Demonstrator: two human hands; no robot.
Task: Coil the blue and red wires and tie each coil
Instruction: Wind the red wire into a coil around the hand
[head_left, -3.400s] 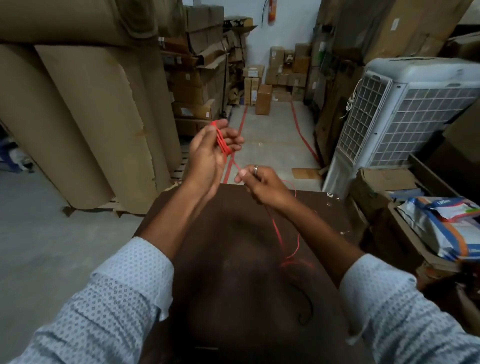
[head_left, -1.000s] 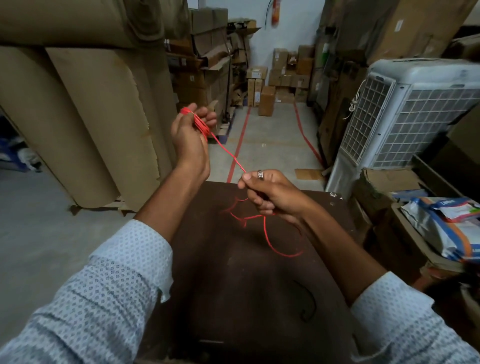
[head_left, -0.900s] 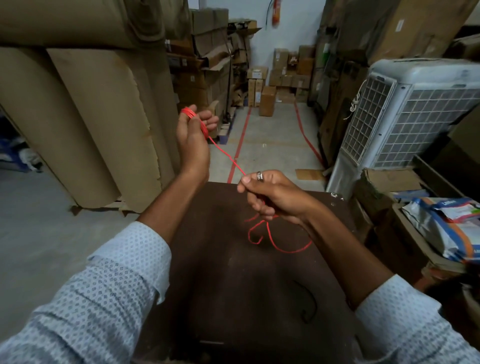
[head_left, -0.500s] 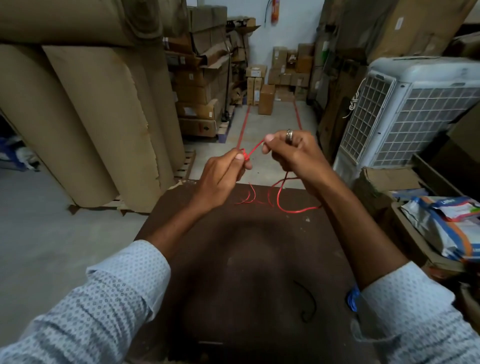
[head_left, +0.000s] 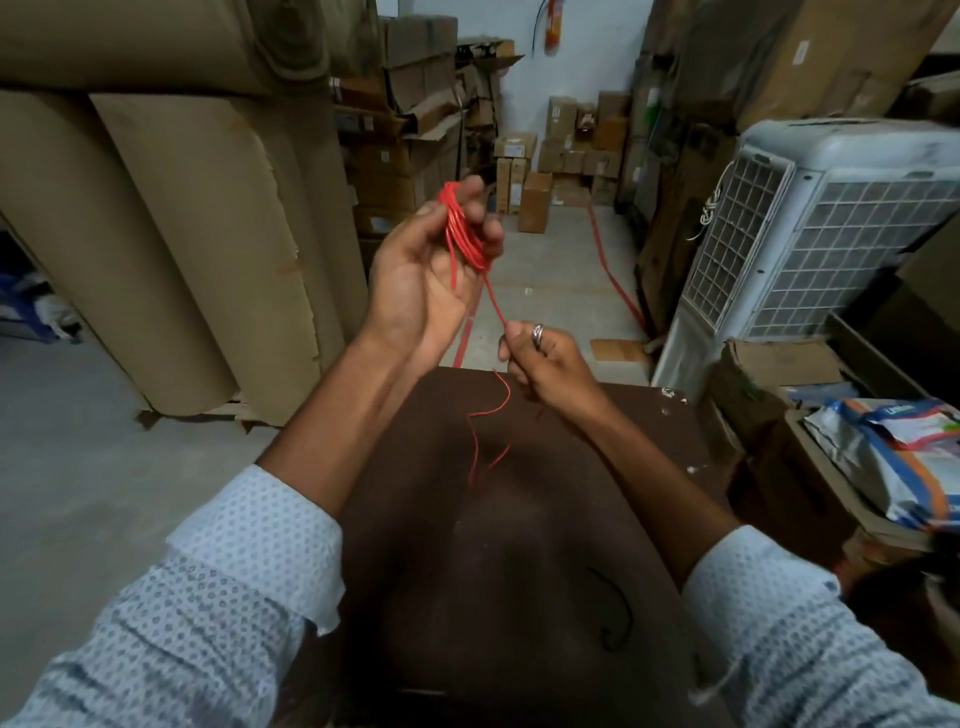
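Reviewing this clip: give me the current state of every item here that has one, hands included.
red wire: partly coiled, loops around the left fingers, a taut strand to the right hand, loose tail hanging over the table.
left hand: raised, palm up, holds the coil.
right hand: pinches the strand.
table: dark top, a small black hook-shaped piece lying on it.
air cooler: upright.

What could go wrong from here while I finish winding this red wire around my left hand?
1. The red coil sits high on the left hand's fingers, near the tips; loops may slip off and unravel.
2. The right hand pinches the wire close to the coil, so a sharp pull might drag turns loose.
3. The loose tail lies kinked on the brown table; it might knot as it feeds in.
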